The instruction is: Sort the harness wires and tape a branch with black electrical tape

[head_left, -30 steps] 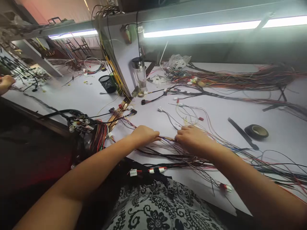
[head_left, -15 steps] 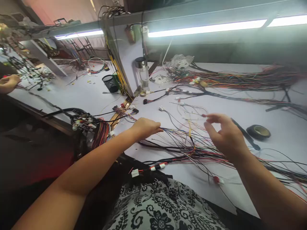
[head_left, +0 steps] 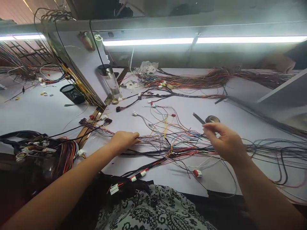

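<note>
My left hand (head_left: 126, 140) is closed around thin wires at the left part of a loose wire bundle (head_left: 177, 148) on the white table. To the right, my right hand (head_left: 222, 137) has thumb and forefinger pinched together over the wires; what lies between the fingertips is too small to make out. Just behind it are a roll of black tape (head_left: 213, 119) and a dark flat strip (head_left: 199, 118). A red connector (head_left: 173, 115) and a white connector (head_left: 134, 113) lie behind the bundle. Nearer my body rests a red and white connector (head_left: 197, 173).
A glass bottle (head_left: 110, 81) and a black mesh cup (head_left: 72, 93) stand at the left back. A long dark harness (head_left: 187, 95) crosses behind the hands. More wires (head_left: 68, 156) hang at the table's left edge. A white connector (head_left: 114, 189) lies near my body.
The view has turned to the right. My right hand's thumb and forefinger have come down to the wires near the tape roll. My left hand still holds wires.
</note>
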Action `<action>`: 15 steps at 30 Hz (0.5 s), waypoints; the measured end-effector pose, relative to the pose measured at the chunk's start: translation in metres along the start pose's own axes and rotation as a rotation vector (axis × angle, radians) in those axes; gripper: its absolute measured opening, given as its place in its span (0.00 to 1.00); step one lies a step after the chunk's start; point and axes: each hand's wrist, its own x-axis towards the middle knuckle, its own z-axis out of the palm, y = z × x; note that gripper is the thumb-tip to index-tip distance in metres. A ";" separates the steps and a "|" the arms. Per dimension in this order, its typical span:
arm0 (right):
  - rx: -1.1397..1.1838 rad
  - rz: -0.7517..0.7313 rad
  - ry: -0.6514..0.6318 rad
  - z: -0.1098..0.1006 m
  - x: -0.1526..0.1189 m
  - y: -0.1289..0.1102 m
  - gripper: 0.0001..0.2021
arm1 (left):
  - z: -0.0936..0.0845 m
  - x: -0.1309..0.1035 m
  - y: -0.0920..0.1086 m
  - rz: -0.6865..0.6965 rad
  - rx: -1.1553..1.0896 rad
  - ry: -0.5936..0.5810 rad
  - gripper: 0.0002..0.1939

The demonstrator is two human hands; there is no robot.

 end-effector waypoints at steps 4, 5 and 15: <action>-0.085 -0.026 -0.089 0.006 -0.004 0.008 0.12 | 0.006 0.002 0.001 0.027 -0.010 0.001 0.18; -0.104 -0.030 -0.095 0.007 -0.004 0.010 0.12 | 0.008 0.002 0.002 0.027 -0.004 -0.005 0.18; -0.059 -0.092 -0.566 0.043 -0.031 -0.018 0.21 | 0.018 -0.003 0.001 0.007 -0.057 0.051 0.21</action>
